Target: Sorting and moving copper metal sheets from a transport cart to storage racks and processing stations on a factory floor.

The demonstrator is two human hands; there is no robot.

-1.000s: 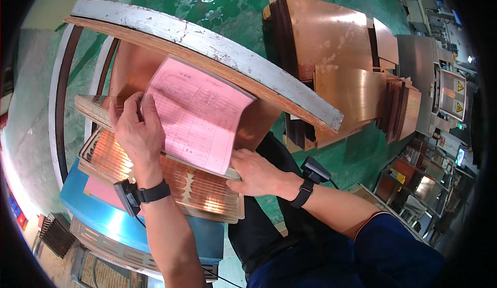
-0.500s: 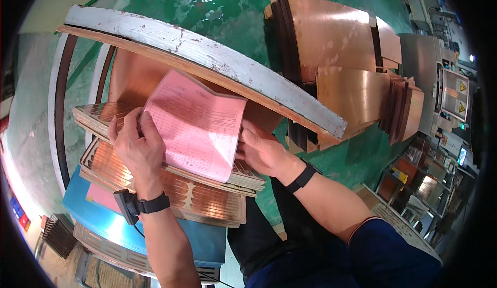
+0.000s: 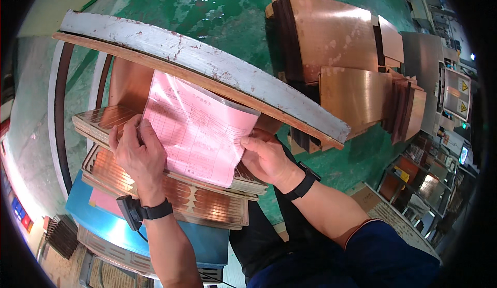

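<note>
A pink printed form (image 3: 194,127), glossy as if in a clear plastic sleeve, lies slanted over a stack of copper-patterned panels (image 3: 217,205). My left hand (image 3: 139,150) grips its left edge, thumb on the face and fingers bent toward the panels. At its right edge my right hand (image 3: 266,156) pinches the form between the thumb and fingers hidden behind it. The far edge of the form reaches up to the wooden underside of a worn white beam (image 3: 207,62). Both wrists wear black bands.
Under the panels lies a blue sheet (image 3: 103,213). Copper sheets (image 3: 334,37) stand in stacks on the green floor (image 3: 243,8) at the far right. White frame posts (image 3: 56,112) rise on the left. Racks and cabinets line the right side.
The form has shifted slightly right and is spread wider, its right edge pulled outward by my right hand. My left hand has barely moved.
</note>
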